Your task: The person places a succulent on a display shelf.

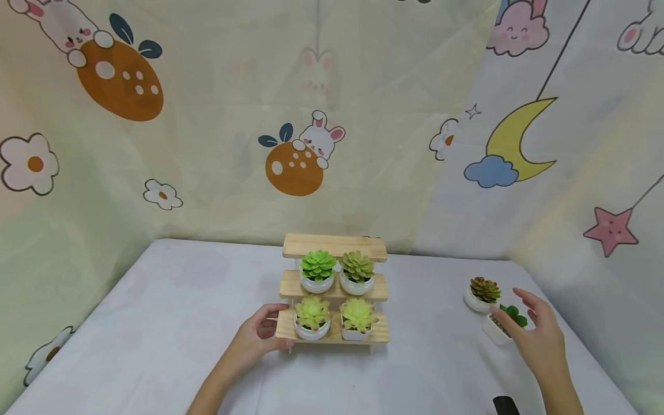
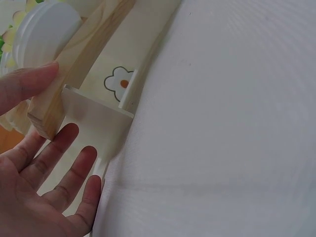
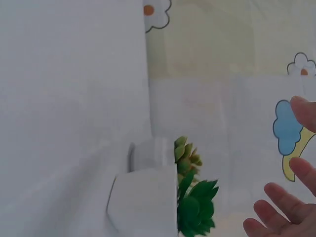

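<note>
A three-tier wooden plant stand (image 1: 332,246) bears several potted succulents. Two green succulents (image 1: 318,266) in round white pots sit on the middle tier, and two yellow-green succulents (image 1: 358,314) on the lowest. My left hand (image 1: 254,334) grips the left end of the lowest board (image 2: 74,64), with the thumb on one face and the index finger at the other. Over at the right, my right hand (image 1: 542,340) is spread beside a dark green succulent (image 3: 196,207) in an angular white pot (image 3: 143,202), fingers apart from it. A brownish succulent (image 1: 485,289) in a round white pot stands just behind.
White cloth covers the table (image 1: 197,300). A patterned curtain (image 1: 218,144) with cartoon rabbits, flowers and a moon rises behind and at both sides. Near the front edge, by the right forearm, lies a black object (image 1: 505,405), partly cut off.
</note>
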`<move>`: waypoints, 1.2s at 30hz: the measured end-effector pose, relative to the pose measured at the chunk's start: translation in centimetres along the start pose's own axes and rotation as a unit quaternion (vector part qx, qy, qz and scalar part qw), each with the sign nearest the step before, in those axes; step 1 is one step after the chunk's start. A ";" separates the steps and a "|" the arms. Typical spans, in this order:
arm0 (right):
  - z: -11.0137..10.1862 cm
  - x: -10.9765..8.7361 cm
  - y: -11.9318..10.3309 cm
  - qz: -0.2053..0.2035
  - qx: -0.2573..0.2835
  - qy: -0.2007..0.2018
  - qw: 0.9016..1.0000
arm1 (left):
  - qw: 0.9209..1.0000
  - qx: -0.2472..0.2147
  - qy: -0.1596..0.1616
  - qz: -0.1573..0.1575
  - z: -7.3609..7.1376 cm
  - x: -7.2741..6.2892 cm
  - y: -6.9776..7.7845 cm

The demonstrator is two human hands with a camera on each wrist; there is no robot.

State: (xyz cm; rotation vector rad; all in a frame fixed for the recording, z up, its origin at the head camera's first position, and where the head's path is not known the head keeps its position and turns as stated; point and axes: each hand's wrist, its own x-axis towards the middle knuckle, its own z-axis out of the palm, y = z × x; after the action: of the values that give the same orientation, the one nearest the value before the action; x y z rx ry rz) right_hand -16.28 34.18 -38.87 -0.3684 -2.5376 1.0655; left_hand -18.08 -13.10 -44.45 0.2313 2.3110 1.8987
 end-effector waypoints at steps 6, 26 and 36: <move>-0.1 1.4 4.6 0.060 -0.039 -0.032 0.997 | 1.000 0.001 0.006 -0.005 0.0 -0.1 0.1; 0.6 1.0 5.3 0.217 0.007 -0.082 0.973 | 1.000 -0.005 0.006 -0.008 0.0 -0.1 0.0; 0.5 0.9 5.3 0.213 0.003 -0.096 0.972 | 1.000 -0.007 0.005 -0.011 0.0 -0.1 -0.1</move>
State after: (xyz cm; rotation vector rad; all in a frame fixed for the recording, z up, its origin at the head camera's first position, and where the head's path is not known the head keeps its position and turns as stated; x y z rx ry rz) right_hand -16.82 37.84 -42.83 -0.8795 -2.6923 1.3133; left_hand -18.00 -13.19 -44.55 0.1961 2.2954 1.9101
